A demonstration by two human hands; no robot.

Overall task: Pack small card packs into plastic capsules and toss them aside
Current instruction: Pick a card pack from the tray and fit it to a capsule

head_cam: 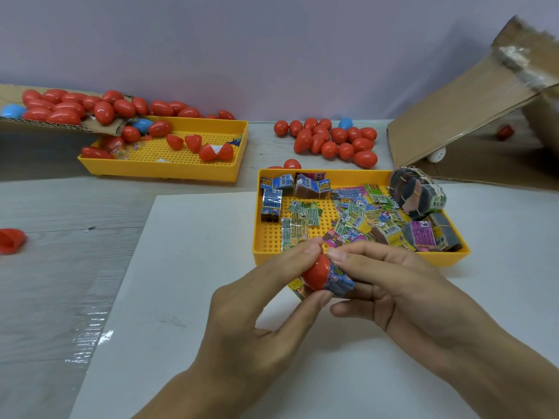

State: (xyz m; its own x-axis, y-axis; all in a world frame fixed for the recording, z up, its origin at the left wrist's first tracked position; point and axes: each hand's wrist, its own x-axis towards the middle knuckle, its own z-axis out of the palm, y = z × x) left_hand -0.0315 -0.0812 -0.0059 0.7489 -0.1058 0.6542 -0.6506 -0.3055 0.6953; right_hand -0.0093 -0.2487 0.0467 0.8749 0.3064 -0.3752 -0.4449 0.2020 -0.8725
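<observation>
At lower centre, the left hand (260, 300) pinches a red capsule half (314, 273) while the right hand (390, 282) grips a card pack (340, 281) part-inserted, closed capsules (332, 139) heaped upper centre, many packs left in the yellow tray (357, 261).

Two bare hands (332, 297) and forearms, no sleeves, gloves, rings or watch in view.

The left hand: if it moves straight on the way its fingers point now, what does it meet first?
Probably the near wall of the yellow tray of card packs, just beyond the left hand and its red capsule half; depth is unclear.
</observation>
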